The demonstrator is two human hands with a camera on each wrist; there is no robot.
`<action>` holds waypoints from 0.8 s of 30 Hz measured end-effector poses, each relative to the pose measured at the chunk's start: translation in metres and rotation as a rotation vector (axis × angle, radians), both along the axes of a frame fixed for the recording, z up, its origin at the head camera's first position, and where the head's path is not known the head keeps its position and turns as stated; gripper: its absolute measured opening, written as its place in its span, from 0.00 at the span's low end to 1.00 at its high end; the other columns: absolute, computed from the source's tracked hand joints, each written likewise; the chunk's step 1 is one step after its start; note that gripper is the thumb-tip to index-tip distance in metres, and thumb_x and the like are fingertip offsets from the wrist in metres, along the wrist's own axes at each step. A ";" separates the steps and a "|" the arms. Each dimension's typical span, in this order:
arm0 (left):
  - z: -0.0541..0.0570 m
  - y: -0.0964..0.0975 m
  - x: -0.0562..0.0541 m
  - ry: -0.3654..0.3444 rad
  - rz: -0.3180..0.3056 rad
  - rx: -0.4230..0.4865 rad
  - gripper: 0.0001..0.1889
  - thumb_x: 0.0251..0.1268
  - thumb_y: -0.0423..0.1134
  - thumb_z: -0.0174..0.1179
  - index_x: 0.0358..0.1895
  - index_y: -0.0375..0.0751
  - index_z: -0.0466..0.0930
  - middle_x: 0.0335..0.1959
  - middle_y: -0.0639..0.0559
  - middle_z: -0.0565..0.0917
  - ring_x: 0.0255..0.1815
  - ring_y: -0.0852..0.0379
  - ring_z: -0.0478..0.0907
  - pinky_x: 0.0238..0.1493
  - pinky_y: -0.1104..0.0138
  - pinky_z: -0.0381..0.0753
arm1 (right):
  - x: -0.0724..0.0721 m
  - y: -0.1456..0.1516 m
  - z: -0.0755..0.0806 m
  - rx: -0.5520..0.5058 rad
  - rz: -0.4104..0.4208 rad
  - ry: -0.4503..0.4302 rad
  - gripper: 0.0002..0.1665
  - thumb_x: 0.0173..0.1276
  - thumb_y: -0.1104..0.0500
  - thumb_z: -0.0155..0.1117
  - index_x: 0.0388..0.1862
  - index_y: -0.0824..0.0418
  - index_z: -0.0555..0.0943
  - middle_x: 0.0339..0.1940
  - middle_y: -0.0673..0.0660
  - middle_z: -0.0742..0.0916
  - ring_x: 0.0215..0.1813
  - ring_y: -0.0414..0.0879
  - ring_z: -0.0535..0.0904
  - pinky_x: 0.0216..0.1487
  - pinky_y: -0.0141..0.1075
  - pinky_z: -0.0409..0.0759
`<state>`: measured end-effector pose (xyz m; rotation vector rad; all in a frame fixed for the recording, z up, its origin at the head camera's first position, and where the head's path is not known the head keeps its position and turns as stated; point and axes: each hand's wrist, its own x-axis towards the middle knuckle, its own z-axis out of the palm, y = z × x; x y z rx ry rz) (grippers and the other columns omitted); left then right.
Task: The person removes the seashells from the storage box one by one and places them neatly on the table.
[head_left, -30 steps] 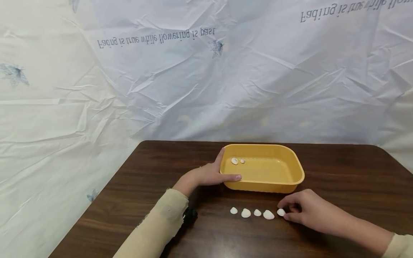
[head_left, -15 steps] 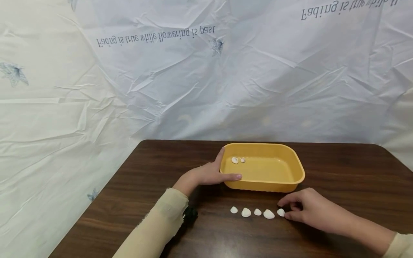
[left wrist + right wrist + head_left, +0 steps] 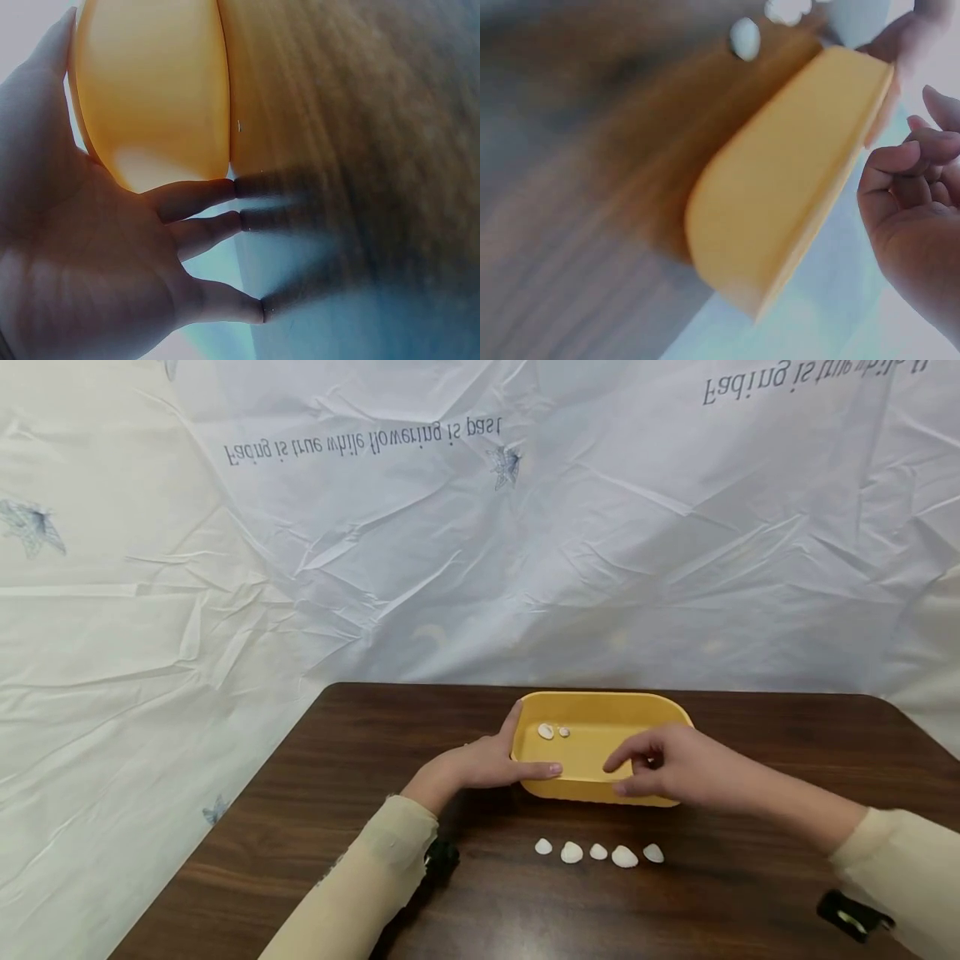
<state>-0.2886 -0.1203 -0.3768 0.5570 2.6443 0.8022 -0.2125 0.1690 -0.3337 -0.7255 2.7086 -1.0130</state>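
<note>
A yellow plastic basin (image 3: pixel 600 792) stands on the table with two shells inside, a larger white shell (image 3: pixel 546 731) and a small shell (image 3: pixel 564 732). My left hand (image 3: pixel 476 764) rests at its left end, thumb over the near rim. Spread, straight fingers (image 3: pixel 225 304) of that hand reach down to the table in the left wrist view. Over the basin's near right side is my right hand (image 3: pixel 667 766), thumb and forefinger apart, other fingers curled, no object visible between them. Nearer to me, several white shells (image 3: pixel 572 852) form a row on the table.
The dark wood table (image 3: pixel 360 860) ends at a printed white sheet (image 3: pixel 420 568) hanging behind. A black device (image 3: pixel 853 916) sits at the right sleeve, and another dark device (image 3: pixel 442 857) lies by the left sleeve.
My right hand has left the rightmost shell of the row and moved up and left over the basin. That shell stays on the table. The left hand keeps its place.
</note>
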 end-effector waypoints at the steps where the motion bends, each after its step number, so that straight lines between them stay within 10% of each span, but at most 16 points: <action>1: 0.000 0.000 0.000 -0.001 0.002 -0.002 0.67 0.61 0.78 0.63 0.86 0.67 0.19 0.70 0.36 0.80 0.59 0.49 0.81 0.64 0.53 0.78 | -0.005 -0.004 0.003 -0.003 -0.012 -0.032 0.19 0.69 0.51 0.77 0.54 0.59 0.90 0.24 0.47 0.77 0.24 0.38 0.68 0.29 0.35 0.72; 24: 0.000 -0.001 -0.001 0.003 -0.016 -0.038 0.66 0.61 0.81 0.58 0.85 0.69 0.17 0.80 0.34 0.70 0.75 0.40 0.76 0.71 0.49 0.77 | -0.085 -0.061 -0.024 -0.117 -0.202 -0.230 0.42 0.77 0.46 0.70 0.82 0.60 0.69 0.23 0.50 0.74 0.26 0.45 0.70 0.36 0.38 0.75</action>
